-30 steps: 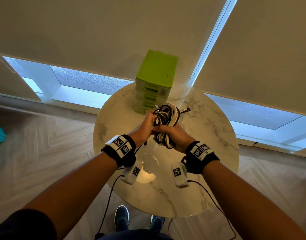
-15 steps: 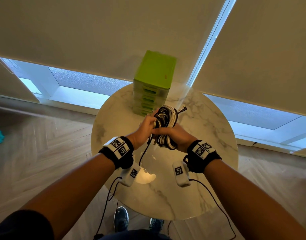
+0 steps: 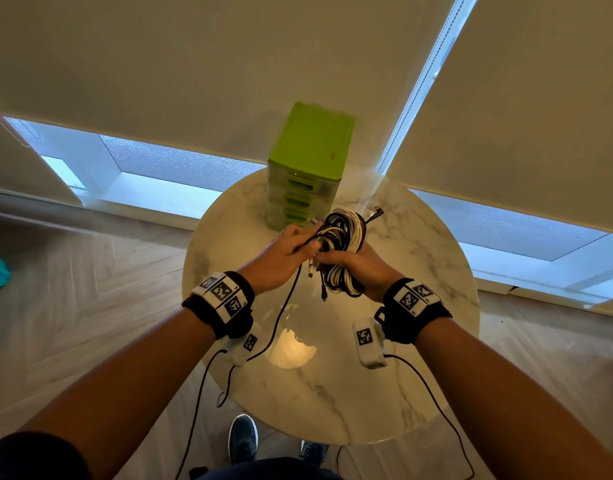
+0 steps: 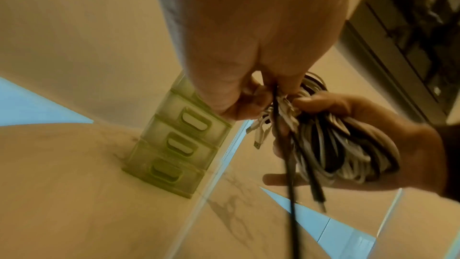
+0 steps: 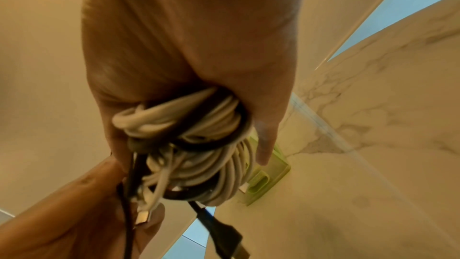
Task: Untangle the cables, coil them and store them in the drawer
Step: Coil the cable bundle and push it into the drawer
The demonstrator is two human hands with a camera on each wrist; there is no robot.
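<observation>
Round marble table point(image 3: 384, 386) by a blind-covered window, wood floor below. Green drawer unit point(image 3: 312, 143) stands at the table's far edge, drawers all closed.

Both hands raised above the table, in front of the drawer unit. Right hand point(image 3: 357, 268) grips a tangled bundle of black and white cables point(image 3: 343, 244), fingers curled round the loops; in the right wrist view the bundle point(image 5: 189, 145) fills the palm. Several plug ends hang loose beneath it.

Left hand point(image 3: 280, 258) sits just beside the bundle, touching it. Thumb and fingers pinch one black cable point(image 4: 286, 155) where it leaves the tangle. That strand hangs down past the left wrist, over the table edge toward the floor.

Wrist cameras point(image 3: 369, 341) strapped under both wrists.
</observation>
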